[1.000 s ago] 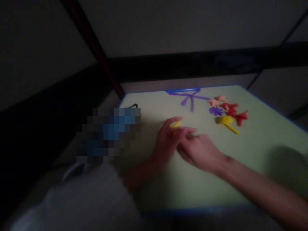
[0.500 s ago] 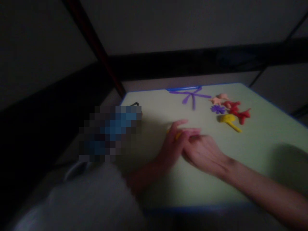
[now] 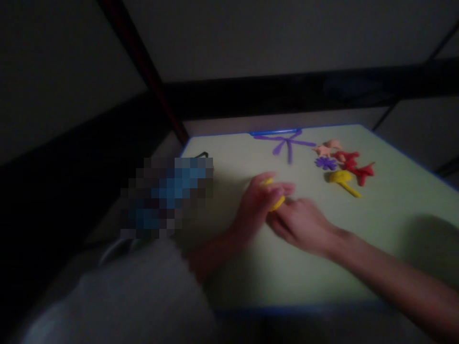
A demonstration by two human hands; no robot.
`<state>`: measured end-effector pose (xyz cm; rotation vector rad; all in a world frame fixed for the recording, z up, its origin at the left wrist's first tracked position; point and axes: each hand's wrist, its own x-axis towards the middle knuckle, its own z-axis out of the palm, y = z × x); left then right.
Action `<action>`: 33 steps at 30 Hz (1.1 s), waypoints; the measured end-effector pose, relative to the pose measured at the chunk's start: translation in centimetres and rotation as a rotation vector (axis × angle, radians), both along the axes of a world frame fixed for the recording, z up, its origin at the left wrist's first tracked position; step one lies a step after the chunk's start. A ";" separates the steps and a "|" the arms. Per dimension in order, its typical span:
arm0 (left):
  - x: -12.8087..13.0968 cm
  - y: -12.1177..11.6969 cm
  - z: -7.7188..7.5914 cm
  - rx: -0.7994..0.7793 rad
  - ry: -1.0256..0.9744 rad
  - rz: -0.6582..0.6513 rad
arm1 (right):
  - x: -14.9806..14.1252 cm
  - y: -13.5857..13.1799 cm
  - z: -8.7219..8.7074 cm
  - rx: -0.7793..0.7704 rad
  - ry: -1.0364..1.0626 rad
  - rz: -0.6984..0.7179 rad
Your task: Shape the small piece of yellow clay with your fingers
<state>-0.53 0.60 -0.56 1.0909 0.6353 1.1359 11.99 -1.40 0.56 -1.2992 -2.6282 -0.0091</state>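
My left hand (image 3: 256, 205) and my right hand (image 3: 303, 224) meet over the middle of a pale green board (image 3: 251, 277). Between their fingers sits a small yellow lump of soft clay (image 3: 277, 201). The left fingers curl around it from above. The right fingertips press against it from the side. The picture is dim and blurred, so the exact grip is unclear.
Clay shapes lie at the board's far right: a purple bow (image 3: 285, 143), a pink piece (image 3: 327, 148), a purple flower (image 3: 325, 163), red pieces (image 3: 355, 165), a yellow mushroom-like piece (image 3: 342, 180). A dark frame rail (image 3: 287, 91) runs behind. A blurred patch (image 3: 168, 196) sits left.
The yellow lump has come more into view between the fingers. My left fingers have curled tighter over it, and both hands shifted slightly.
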 end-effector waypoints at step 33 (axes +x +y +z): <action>0.1 -0.5 -0.3 0.067 0.175 -0.004 | -0.7 -0.2 0.0 0.089 -0.087 -0.006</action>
